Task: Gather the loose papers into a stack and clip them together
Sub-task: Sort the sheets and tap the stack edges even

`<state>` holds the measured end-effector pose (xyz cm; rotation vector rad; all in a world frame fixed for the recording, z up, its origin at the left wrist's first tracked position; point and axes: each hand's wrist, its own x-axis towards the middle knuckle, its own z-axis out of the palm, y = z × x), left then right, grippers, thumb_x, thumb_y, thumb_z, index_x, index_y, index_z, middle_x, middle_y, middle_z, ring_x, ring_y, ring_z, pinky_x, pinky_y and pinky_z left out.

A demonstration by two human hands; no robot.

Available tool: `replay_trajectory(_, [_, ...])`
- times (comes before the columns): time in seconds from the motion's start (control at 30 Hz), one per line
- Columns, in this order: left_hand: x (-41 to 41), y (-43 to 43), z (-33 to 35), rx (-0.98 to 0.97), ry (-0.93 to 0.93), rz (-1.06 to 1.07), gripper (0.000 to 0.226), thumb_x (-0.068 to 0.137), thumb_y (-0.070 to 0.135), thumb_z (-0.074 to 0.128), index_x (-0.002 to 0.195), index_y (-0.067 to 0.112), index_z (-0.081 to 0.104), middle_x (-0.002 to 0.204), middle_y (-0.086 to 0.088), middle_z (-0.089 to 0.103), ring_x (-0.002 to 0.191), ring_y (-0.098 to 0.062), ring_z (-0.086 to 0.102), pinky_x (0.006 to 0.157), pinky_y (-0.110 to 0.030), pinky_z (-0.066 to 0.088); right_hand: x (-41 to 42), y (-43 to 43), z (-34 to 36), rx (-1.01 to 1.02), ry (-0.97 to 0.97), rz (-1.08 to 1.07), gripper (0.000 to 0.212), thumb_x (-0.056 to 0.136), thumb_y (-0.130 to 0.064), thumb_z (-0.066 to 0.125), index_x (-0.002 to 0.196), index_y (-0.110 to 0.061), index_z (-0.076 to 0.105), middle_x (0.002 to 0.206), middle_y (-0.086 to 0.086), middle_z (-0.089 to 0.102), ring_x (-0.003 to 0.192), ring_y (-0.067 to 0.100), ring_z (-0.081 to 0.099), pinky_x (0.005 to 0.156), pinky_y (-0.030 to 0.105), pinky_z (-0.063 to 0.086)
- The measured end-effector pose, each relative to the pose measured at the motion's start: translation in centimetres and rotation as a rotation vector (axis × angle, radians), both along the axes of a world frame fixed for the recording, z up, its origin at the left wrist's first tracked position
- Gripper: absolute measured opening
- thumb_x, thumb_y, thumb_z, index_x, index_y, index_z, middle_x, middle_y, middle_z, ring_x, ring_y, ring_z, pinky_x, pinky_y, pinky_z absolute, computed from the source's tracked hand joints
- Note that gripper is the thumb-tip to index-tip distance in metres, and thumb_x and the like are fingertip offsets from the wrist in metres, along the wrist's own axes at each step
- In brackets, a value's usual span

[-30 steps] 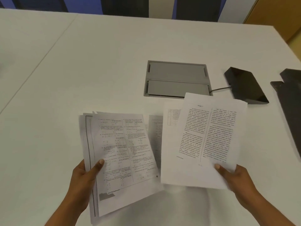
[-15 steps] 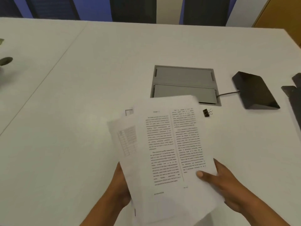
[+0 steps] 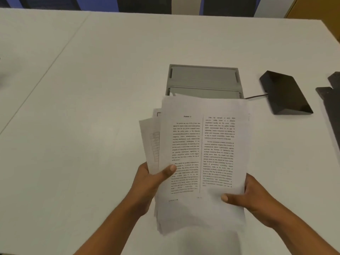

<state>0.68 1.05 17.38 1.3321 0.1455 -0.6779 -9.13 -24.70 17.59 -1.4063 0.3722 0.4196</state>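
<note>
A stack of printed papers [image 3: 202, 144] is held above the white table [image 3: 92, 89], tilted up toward me. The top sheet shows two columns of text; a few sheets fan out unevenly at the left edge. My left hand [image 3: 150, 183] grips the stack's left side with the thumb on top. My right hand [image 3: 252, 196] holds the lower right corner, thumb pressed on the page. The binder clip is hidden behind the papers.
A grey recessed cable box [image 3: 204, 80] sits in the table just beyond the papers. A black wedge-shaped device [image 3: 285, 92] with a cable lies to its right. A dark flat object [image 3: 333, 107] is at the right edge.
The two separate bundles came together into one stack. My left hand moved from under the stack to grip its left side, and the stack turned upright, covering the binder clip.
</note>
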Motion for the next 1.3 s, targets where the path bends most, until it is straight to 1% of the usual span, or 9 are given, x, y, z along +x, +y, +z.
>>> replay_trajectory(0.1, [0.5, -1.7, 0.5, 0.079, -0.091, -0.035, 0.05, 0.071, 0.025, 0.085, 0.118, 0.022, 0.068, 0.112, -0.003, 0.076, 0.101, -0.028, 0.074, 0.083, -0.054, 0.06, 1.2, 0.4, 0.6, -0.008, -0.051, -0.08, 0.046, 0.079, -0.001, 0.07, 0.122, -0.013, 0.066, 0.118, 0.005, 0.074, 0.109, 0.025, 0.07, 0.084, 0.033, 0.058])
replay_trajectory(0.23, [0.9, -3.9, 0.9, 0.14, -0.238, 0.055, 0.035, 0.078, 0.019, 0.08, 0.108, 0.033, 0.068, 0.104, 0.01, 0.077, 0.095, -0.018, 0.074, 0.073, -0.035, 0.063, 2.4, 0.5, 0.9, -0.139, -0.145, -0.276, 0.034, 0.078, -0.011, 0.073, 0.108, -0.027, 0.072, 0.107, -0.006, 0.077, 0.099, 0.019, 0.073, 0.077, 0.03, 0.061])
replay_trajectory(0.37, [1.5, -4.5, 1.6, 0.108, -0.389, 0.06, 0.027, 0.069, 0.028, 0.086, 0.094, 0.03, 0.074, 0.093, 0.006, 0.079, 0.09, -0.017, 0.075, 0.072, -0.031, 0.062, 3.0, -0.1, 1.7, -0.207, -0.3, -0.339, 0.04, 0.071, -0.023, 0.084, 0.102, -0.045, 0.071, 0.11, -0.004, 0.074, 0.102, 0.019, 0.071, 0.082, 0.04, 0.059])
replay_trajectory(0.5, [1.4, -4.6, 1.2, 0.067, -0.442, -0.006, 0.036, 0.071, 0.021, 0.079, 0.105, 0.03, 0.077, 0.102, 0.008, 0.078, 0.099, -0.014, 0.073, 0.077, -0.026, 0.06, 2.8, -0.3, 1.7, -0.211, -0.384, -0.324, 0.049, 0.069, -0.014, 0.076, 0.1, -0.052, 0.071, 0.108, -0.009, 0.076, 0.103, 0.013, 0.071, 0.081, 0.028, 0.058])
replay_trajectory(0.67, [1.0, -4.8, 0.4, 0.121, -0.456, -0.018, 0.024, 0.081, 0.01, 0.074, 0.101, 0.022, 0.076, 0.084, 0.014, 0.079, 0.085, -0.005, 0.073, 0.069, -0.017, 0.054, 2.1, -0.4, -0.3, -0.246, -0.355, -0.362, 0.047, 0.07, -0.016, 0.078, 0.104, -0.048, 0.069, 0.109, -0.008, 0.075, 0.103, 0.012, 0.07, 0.079, 0.027, 0.059])
replay_trajectory(0.9, [1.3, -5.0, 0.8, 0.069, -0.471, 0.013, 0.025, 0.084, 0.005, 0.071, 0.098, 0.026, 0.075, 0.085, 0.015, 0.079, 0.086, -0.007, 0.074, 0.068, -0.017, 0.056, 1.8, -0.5, -0.1, -0.325, -0.394, -0.454, 0.035, 0.086, -0.008, 0.067, 0.098, -0.042, 0.068, 0.093, -0.024, 0.075, 0.091, 0.0, 0.07, 0.073, 0.015, 0.055])
replay_trajectory(1.1, [0.6, -5.3, -2.2, 0.183, -0.393, -0.037, 0.034, 0.085, 0.016, 0.075, 0.098, 0.047, 0.07, 0.099, 0.011, 0.077, 0.102, -0.016, 0.071, 0.082, -0.029, 0.061, 0.8, 0.0, -3.1, -0.4, -0.316, -0.376, 0.042, 0.087, -0.01, 0.069, 0.11, -0.044, 0.06, 0.101, -0.033, 0.07, 0.102, -0.003, 0.066, 0.084, 0.014, 0.054])
replay_trajectory(1.23, [0.2, -5.1, -1.5, 0.168, -0.429, -0.021, 0.033, 0.078, 0.019, 0.08, 0.1, 0.042, 0.069, 0.094, 0.018, 0.077, 0.099, -0.01, 0.071, 0.075, -0.021, 0.06, 0.6, -0.2, -2.9, -0.425, -0.324, -0.391, 0.044, 0.088, -0.006, 0.068, 0.107, -0.044, 0.06, 0.1, -0.036, 0.069, 0.1, -0.011, 0.064, 0.08, 0.006, 0.049])
replay_trajectory(1.3, [0.1, -5.3, -0.1, 0.128, -0.491, 0.026, 0.032, 0.075, 0.038, 0.081, 0.106, 0.032, 0.072, 0.099, 0.012, 0.077, 0.1, -0.013, 0.07, 0.071, -0.02, 0.059, 0.4, -0.5, -2.7, -0.431, -0.328, -0.394, 0.046, 0.084, -0.004, 0.071, 0.106, -0.043, 0.061, 0.098, -0.036, 0.07, 0.098, -0.011, 0.064, 0.077, 0.006, 0.049])
